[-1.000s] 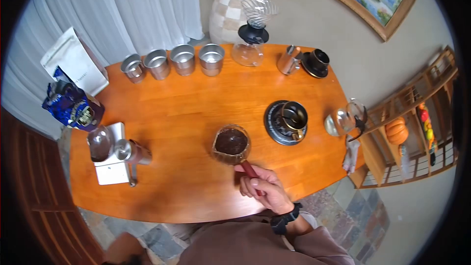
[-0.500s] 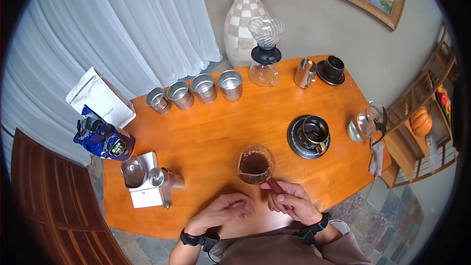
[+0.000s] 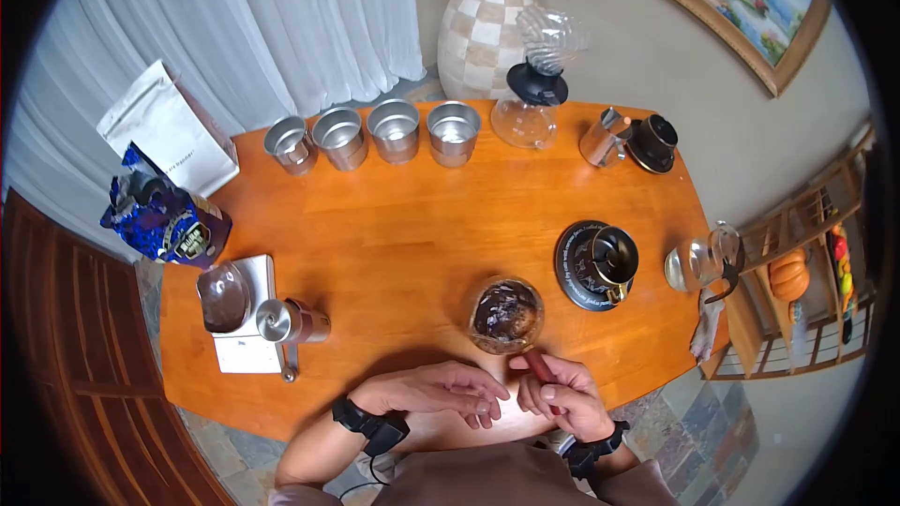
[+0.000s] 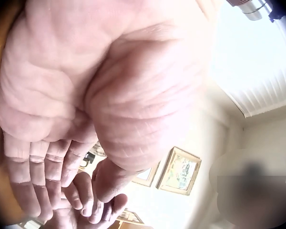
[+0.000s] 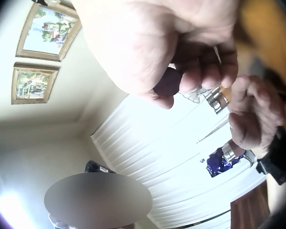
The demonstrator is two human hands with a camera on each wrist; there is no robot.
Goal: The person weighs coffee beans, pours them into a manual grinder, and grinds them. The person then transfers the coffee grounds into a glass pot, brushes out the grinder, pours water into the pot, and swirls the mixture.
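Observation:
My right hand point(image 3: 569, 400) grips the reddish-brown handle point(image 3: 540, 367) of a round glass coffee pot point(image 3: 506, 316). Dark coffee is inside, its surface broken by bright reflections. In the right wrist view, the end of the handle point(image 5: 168, 83) shows between thumb and curled fingers. My left hand point(image 3: 439, 390) is held near the table's front edge, left of the right hand, with relaxed fingers and nothing in them. Its bare palm point(image 4: 62, 62) fills much of the left wrist view. Right of the pot, a black cup point(image 3: 614, 256) stands on a black lettered saucer point(image 3: 574, 267).
At the left, a hand grinder point(image 3: 292, 320) and a small glass bowl point(image 3: 223, 297) are on a white scale point(image 3: 246, 353). Behind them stand a blue bag point(image 3: 169, 220) and a white bag point(image 3: 178, 131). Several metal cups point(image 3: 394, 136) line the back; a glass kettle point(image 3: 689, 264) is at right.
My left hand has come in over the table from the lower left. The coffee in the pot has gone from a smooth surface to a rippled, shiny one. My right hand keeps its grip.

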